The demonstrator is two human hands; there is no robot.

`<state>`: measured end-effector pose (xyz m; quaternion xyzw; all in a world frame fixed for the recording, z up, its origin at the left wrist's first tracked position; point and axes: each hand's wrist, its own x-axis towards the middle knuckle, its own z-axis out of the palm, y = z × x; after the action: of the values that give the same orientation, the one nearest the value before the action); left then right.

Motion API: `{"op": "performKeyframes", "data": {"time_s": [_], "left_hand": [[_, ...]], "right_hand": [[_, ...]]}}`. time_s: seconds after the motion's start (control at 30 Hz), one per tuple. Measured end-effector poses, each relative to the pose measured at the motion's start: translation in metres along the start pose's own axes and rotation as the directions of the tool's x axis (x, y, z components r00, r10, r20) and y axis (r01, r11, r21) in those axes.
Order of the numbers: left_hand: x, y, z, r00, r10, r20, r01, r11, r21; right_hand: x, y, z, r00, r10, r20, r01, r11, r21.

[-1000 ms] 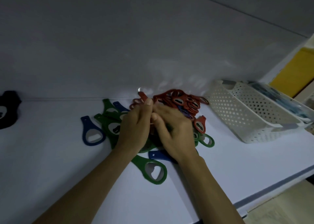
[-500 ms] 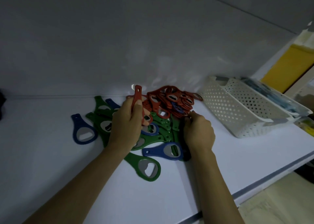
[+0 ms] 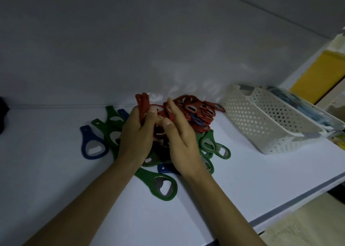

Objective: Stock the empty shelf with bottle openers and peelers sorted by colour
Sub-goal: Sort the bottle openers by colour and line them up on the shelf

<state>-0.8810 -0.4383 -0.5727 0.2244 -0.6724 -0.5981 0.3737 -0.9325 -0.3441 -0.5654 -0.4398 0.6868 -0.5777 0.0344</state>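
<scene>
Left hand (image 3: 136, 134) gripped a bunch of red openers (image 3: 142, 106) upright over the shelf (image 3: 56, 180). Right hand (image 3: 183, 139) sat against them, maybe pinching one, couldn't tell. Hands hid most green openers (image 3: 162, 187); basket (image 3: 261, 119) near, right side.

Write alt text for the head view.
The left hand grips a stack of red openers, the right hand against it, above a mixed pile of red, green and blue bottle openers on a white shelf. A white perforated basket stands to the right.
</scene>
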Motion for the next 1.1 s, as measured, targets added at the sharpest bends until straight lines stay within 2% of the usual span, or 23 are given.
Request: {"op": "performKeyframes", "data": {"time_s": [0.07, 0.13, 0.23, 0.3, 0.37, 0.47, 0.63, 0.7, 0.77, 0.83, 0.87, 0.9, 0.93, 1.0, 1.03, 1.1], "left_hand": [[0.000, 0.000, 0.000, 0.999, 0.041, -0.026, -0.041, 0.999, -0.017], [-0.001, 0.002, 0.000, 0.995, 0.085, -0.046, -0.086, 0.996, -0.020], [0.000, 0.007, -0.002, 0.979, 0.139, -0.148, -0.148, 0.988, -0.052], [0.004, 0.011, -0.008, 0.959, 0.136, -0.248, -0.160, 0.984, -0.080], [0.009, 0.011, -0.013, 0.951, 0.095, -0.295, -0.135, 0.984, -0.119], [0.011, 0.006, -0.015, 0.961, 0.010, -0.275, -0.054, 0.987, -0.150], [0.008, 0.005, -0.009, 0.981, -0.070, -0.182, 0.034, 0.981, -0.192], [0.008, 0.006, -0.010, 0.984, -0.082, -0.159, 0.052, 0.981, -0.189], [0.008, 0.005, -0.010, 0.987, -0.083, -0.140, 0.059, 0.984, -0.169], [0.007, 0.005, -0.009, 0.991, -0.057, -0.117, 0.043, 0.992, -0.118], [0.005, 0.005, -0.009, 0.995, -0.038, -0.094, 0.030, 0.995, -0.090], [0.004, 0.005, -0.009, 0.998, -0.021, -0.060, 0.017, 0.997, -0.069], [0.002, 0.006, -0.009, 1.000, -0.008, -0.019, 0.007, 0.998, -0.054], [0.003, 0.005, -0.010, 0.999, -0.006, 0.036, 0.008, 0.999, -0.049], [0.004, 0.003, -0.011, 0.999, -0.023, 0.035, 0.025, 0.998, -0.062], [0.008, 0.000, -0.012, 0.998, -0.066, 0.010, 0.067, 0.994, -0.085]], "right_hand": [[0.000, 0.001, -0.004, 0.994, -0.001, -0.106, 0.006, 0.999, 0.042], [-0.001, 0.001, -0.004, 0.986, -0.067, -0.154, 0.056, 0.996, -0.076], [-0.003, 0.007, -0.006, 0.984, -0.123, -0.130, 0.072, 0.937, -0.342], [-0.001, 0.009, -0.011, 0.994, -0.072, -0.080, 0.027, 0.885, -0.465], [0.001, 0.010, -0.013, 0.998, 0.039, 0.056, 0.004, 0.792, -0.611], [0.003, 0.012, -0.011, 0.989, 0.085, 0.123, 0.028, 0.706, -0.707], [0.002, 0.010, -0.011, 0.995, -0.049, 0.089, 0.101, 0.575, -0.812], [0.002, 0.010, -0.013, 0.986, -0.150, -0.079, 0.036, 0.639, -0.769], [0.003, 0.008, -0.015, 0.936, -0.171, -0.308, -0.064, 0.777, -0.626], [0.003, 0.005, -0.017, 0.882, -0.197, -0.429, -0.062, 0.852, -0.520], [0.002, 0.004, -0.015, 0.882, -0.238, -0.407, 0.001, 0.864, -0.503], [0.000, 0.002, -0.012, 0.903, -0.282, -0.325, 0.095, 0.867, -0.489], [-0.002, 0.001, -0.009, 0.924, -0.327, -0.200, 0.201, 0.858, -0.473], [-0.005, 0.000, 0.000, 0.919, -0.390, 0.053, 0.372, 0.818, -0.439], [-0.004, 0.001, 0.002, 0.913, -0.388, 0.124, 0.403, 0.817, -0.412], [0.002, 0.000, 0.002, 0.938, -0.318, 0.135, 0.345, 0.882, -0.320]]}}
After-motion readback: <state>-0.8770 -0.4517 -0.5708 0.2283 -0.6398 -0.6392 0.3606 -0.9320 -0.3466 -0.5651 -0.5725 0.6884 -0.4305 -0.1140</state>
